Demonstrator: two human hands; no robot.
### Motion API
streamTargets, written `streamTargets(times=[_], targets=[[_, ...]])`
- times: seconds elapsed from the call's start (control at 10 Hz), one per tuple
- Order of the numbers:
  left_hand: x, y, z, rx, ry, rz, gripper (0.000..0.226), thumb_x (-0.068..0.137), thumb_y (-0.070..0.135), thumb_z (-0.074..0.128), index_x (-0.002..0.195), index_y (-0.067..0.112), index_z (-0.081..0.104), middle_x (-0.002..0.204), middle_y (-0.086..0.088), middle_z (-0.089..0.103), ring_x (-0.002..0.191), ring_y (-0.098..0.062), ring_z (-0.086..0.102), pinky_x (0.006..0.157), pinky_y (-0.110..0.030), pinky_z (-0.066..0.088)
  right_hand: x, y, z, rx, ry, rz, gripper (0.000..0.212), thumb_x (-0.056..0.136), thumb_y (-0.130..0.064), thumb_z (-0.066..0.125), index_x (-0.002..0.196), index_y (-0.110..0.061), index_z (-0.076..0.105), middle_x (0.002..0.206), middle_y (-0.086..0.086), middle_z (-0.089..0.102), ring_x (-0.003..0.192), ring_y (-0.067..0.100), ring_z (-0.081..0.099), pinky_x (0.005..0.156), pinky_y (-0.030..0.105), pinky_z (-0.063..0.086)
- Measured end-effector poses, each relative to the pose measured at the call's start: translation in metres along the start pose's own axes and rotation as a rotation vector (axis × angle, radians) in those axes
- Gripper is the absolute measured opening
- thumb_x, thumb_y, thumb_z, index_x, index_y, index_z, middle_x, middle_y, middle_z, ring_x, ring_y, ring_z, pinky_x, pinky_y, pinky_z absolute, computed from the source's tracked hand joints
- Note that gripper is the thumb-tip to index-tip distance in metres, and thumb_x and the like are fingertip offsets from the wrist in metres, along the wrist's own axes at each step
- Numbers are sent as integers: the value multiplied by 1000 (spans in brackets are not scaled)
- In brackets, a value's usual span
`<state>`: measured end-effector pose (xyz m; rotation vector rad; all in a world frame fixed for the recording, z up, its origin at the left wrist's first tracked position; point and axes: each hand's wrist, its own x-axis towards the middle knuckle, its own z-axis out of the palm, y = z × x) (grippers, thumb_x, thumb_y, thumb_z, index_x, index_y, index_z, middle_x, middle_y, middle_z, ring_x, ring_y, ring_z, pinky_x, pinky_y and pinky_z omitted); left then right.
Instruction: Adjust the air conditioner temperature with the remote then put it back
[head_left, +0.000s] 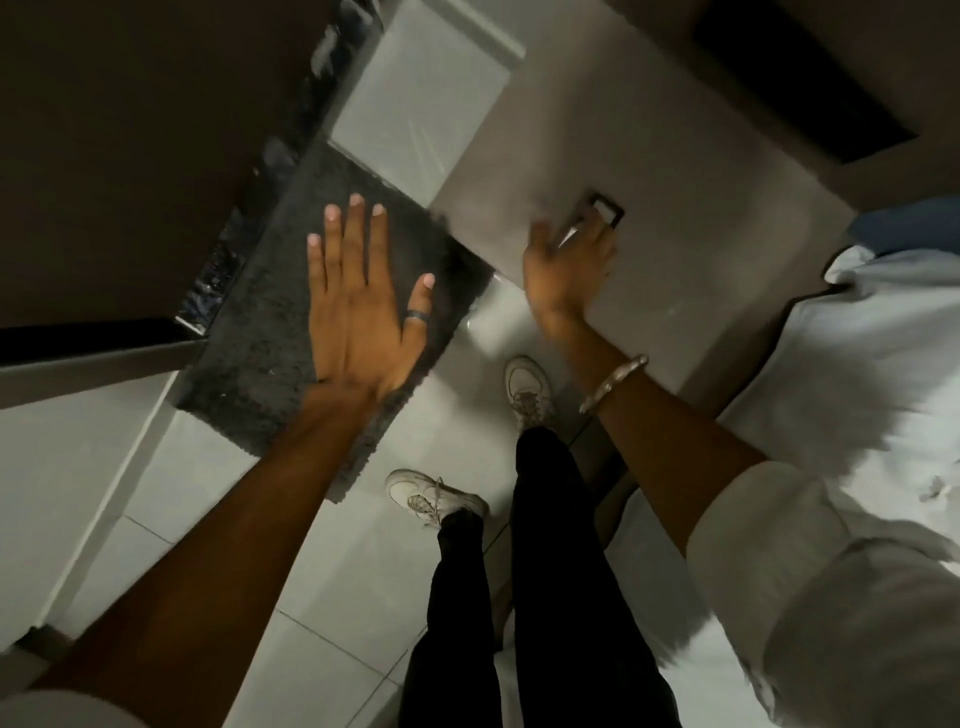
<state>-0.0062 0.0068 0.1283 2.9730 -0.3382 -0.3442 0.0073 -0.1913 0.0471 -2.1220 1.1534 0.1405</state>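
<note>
Our right hand (566, 260) reaches onto the grey surface (675, 234), fingers curled on a slim pale object that we take for the remote (570, 235), beside a small dark holder (608, 208), likely its resting place; blur hides how firm the grip is. Our left hand (358, 306) hovers empty over the dark mat (270, 332), 4 fingers pressed together and thumb apart, probably for balance.

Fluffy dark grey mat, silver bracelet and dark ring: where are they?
Fluffy dark grey mat (249, 332): head view, bare pile left of the left hand.
Silver bracelet (613, 382): head view, band on the right wrist.
Dark ring (418, 317): head view, band on the left thumb.
</note>
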Motion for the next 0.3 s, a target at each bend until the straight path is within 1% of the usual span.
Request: streamTargets(times=[0.1, 0.2, 0.3], targets=[[-16, 0, -115, -20, 223, -15, 75, 109, 50, 38, 166, 6, 20, 175, -17, 14, 163, -35, 6, 133, -52, 4, -66, -79, -61, 28, -76, -459, 69, 106, -51, 46, 162, -11, 40, 173, 21, 31, 162, 40, 22, 129, 56, 23], [-19, -13, -211, 9, 399, -22, 75, 109, 51, 38, 166, 6, 21, 175, -17, 16, 163, -35, 8, 133, -52, 5, -105, -166, -109, 64, -42, -760, 68, 108, -48, 43, 165, -12, 35, 177, 19, 21, 165, 39, 11, 131, 48, 10], [-42, -36, -369, 109, 749, 12, 75, 110, 52, 37, 167, 6, 20, 175, -17, 15, 163, -35, 8, 133, -50, 3, -181, -293, -196, 193, 55, -1140, 69, 109, -44, 42, 167, -9, 29, 177, 21, 18, 165, 41, 8, 133, 52, 7]])
